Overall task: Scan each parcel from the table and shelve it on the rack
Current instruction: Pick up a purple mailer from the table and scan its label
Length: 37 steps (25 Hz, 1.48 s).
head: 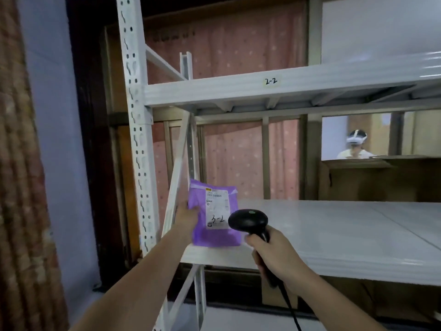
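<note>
Parcel (214,216), purple, marked 3-2: pinched upright by left hand (187,215) at shelf (334,225) edge; may topple off once released. Right hand (274,250) grips scanner (248,220).

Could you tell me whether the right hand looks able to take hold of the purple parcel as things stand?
Probably not: the right hand is wrapped around the scanner, so it has no free fingers. The purple parcel is held by the left hand.
</note>
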Tool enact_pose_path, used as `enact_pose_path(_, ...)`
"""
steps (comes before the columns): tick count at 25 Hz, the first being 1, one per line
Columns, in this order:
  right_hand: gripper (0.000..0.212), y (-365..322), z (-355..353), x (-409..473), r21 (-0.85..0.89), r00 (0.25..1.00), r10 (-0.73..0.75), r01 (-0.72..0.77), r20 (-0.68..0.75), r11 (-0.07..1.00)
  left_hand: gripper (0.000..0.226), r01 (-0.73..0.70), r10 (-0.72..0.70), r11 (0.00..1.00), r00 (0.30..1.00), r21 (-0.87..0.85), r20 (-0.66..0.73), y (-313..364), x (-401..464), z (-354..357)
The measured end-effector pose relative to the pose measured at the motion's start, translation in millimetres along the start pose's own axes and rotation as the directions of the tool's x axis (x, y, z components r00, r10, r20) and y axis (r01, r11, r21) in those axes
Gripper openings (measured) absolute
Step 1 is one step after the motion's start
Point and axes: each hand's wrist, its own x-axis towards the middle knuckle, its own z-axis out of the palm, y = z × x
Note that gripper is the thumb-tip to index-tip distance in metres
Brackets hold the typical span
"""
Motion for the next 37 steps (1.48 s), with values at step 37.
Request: enact_pose_path(37,0.015,6,-278,-264,-0.174,0.584,0.128,-0.433,-0.802,0.884,0.029,-0.862,0.333,0.505,0.162,-0.03,0.929,65,-304,376)
